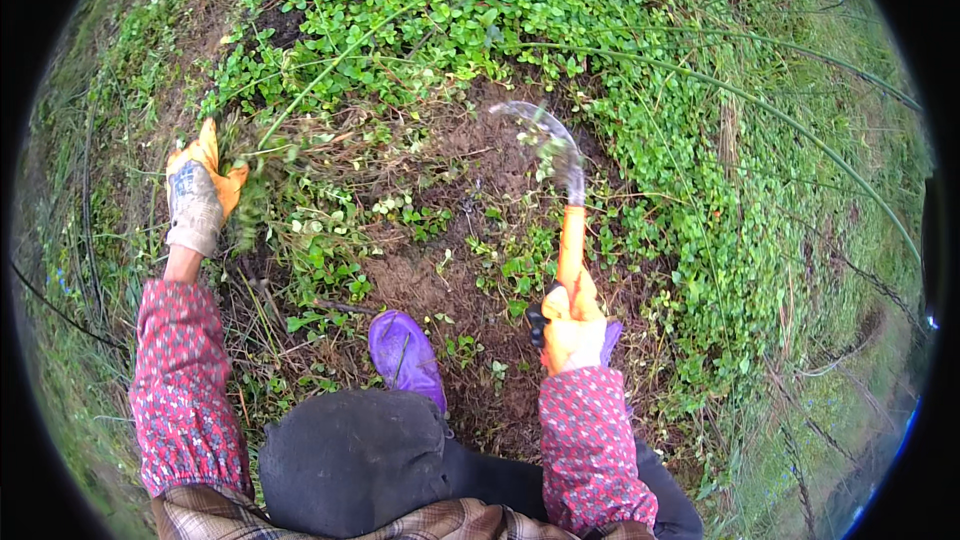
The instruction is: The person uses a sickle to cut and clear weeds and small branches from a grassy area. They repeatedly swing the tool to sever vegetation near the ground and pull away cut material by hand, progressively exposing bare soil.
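My right hand [570, 330], in an orange-and-white work glove, grips a sickle by its orange handle [571, 240]. The sickle's curved metal blade [568, 136] is over bare soil, its tip pointing left; bits of leaf on or before the blade are blurred. At the left, my left hand [202, 184] wears a soiled glove with orange fingers. Its thumb and forefinger are spread apart, beside blurred loose weeds [251, 199]. Whether any stems still touch the palm is hidden. Pulled, wilted stems [360, 146] lie between the two hands.
Dense low leafy weeds [450, 7] cover the ground ahead and to the right. Long green stalks [720, 86] arch across the right side. A purple boot [407, 356] stands on the soil below my hands, near my dark-trousered knee [352, 457].
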Available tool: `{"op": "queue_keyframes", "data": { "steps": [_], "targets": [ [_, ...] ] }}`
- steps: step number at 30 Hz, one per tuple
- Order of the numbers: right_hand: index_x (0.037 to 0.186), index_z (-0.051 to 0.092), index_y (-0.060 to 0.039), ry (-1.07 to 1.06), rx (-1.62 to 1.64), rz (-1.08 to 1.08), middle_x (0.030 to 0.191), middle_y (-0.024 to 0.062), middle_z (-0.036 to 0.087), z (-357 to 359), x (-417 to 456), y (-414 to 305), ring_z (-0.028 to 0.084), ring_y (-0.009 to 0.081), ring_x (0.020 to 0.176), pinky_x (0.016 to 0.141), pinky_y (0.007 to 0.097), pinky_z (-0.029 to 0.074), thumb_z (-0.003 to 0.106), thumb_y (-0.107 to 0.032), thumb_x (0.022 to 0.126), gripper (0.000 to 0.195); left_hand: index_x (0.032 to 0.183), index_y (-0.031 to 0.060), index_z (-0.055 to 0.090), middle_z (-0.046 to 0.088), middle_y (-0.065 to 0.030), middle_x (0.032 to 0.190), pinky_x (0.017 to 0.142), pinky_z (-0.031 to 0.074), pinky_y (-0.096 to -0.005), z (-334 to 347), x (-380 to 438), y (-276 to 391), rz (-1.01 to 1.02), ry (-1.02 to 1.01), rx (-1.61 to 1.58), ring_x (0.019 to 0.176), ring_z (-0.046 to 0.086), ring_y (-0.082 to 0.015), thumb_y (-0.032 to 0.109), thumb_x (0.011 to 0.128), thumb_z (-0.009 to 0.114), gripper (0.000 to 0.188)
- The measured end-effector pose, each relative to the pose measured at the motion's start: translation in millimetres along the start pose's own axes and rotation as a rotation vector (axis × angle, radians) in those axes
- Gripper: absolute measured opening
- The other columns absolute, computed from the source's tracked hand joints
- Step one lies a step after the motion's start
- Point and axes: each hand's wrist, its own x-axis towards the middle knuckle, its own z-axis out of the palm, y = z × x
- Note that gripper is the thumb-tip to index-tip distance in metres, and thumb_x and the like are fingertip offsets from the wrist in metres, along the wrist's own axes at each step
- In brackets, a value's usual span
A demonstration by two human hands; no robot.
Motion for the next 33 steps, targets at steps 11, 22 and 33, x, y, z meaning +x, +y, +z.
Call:
{"op": "queue_keyframes", "data": {
  "steps": [11,22,33],
  "targets": [
    [0.136,0.039,-0.0133,-0.225,-0.977,-0.085,0.082,0.0052,0.054,63,16,4,0.051,0.0114,0.066,0.059,0.0251,0.045,0.052,-0.011,0.085,0.052,0.110,0.0057,0.051,0.055,-0.0121,0.107,0.104,0.032,-0.0439,-5,3,213,0.973,0.106,-0.278,0.108,0.050,-0.0293,0.031,0.049,0.072,0.070],
    [0.137,0.037,-0.0086,-0.255,-1.168,-0.345,0.104,0.0274,0.060,53,52,-6,0.060,0.0412,0.091,0.077,0.0441,0.049,0.048,-0.022,0.088,0.052,0.069,0.0108,0.065,0.065,-0.0106,0.067,0.068,0.048,-0.0401,80,37,243,0.638,-0.207,-0.088,0.065,0.064,-0.0294,0.020,0.067,0.063,0.010],
    [0.136,0.036,-0.0017,-0.246,-0.447,0.068,0.089,0.0035,0.051,-17,-5,68,0.051,0.0127,0.071,0.062,0.0246,0.044,0.049,0.001,0.087,0.050,0.062,0.0148,0.063,0.061,-0.0065,0.058,0.057,0.043,-0.0423,75,10,222,0.784,-0.190,-0.073,0.058,0.062,-0.0254,0.021,0.067,0.060,0.009]
  ]
}}
